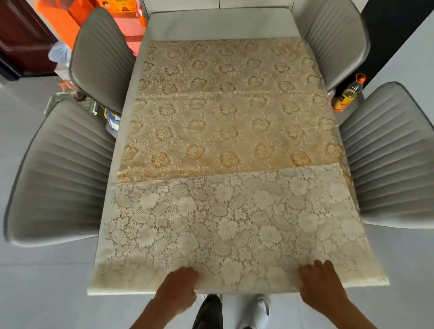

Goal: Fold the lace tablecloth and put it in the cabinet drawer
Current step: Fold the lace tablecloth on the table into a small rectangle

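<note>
- A person stands at the near end of a pale counter point(230, 23), shoes visible on the floor below, both forearms reaching forward over the edge.
- The left hand point(177, 287) lies on the near hem of the lace tablecloth point(224, 129), fingers curled onto the cloth; whether it pinches the lace or merely presses it cannot be told from this view.
- The right hand point(318, 281) rests well apart from the left on the same hem, fingers spread flat on the lace rather than closed around it.
- Just beyond the hands, a paler panel of cloth lies doubled over the near part of the counter, its far edge running almost straight across; this looks like a first fold, so the folding appears barely begun.
- Risk: the fold edge sits slightly askew at the left, and the right side reaches the counter's edge; a pull from only one hand would likely skew the layers or drag the cloth off that side.
- Risk: open lace may snag on fingertips.
- Farther on, the cloth spreads flat in golden floral lace with a faint crease across it, stopping short of the far end.
- Four grey ribbed chairs point(63, 174) flank the counter; an orange-capped bottle point(348, 93) stands on the floor at right.
- No cabinet drawer is in view.
</note>
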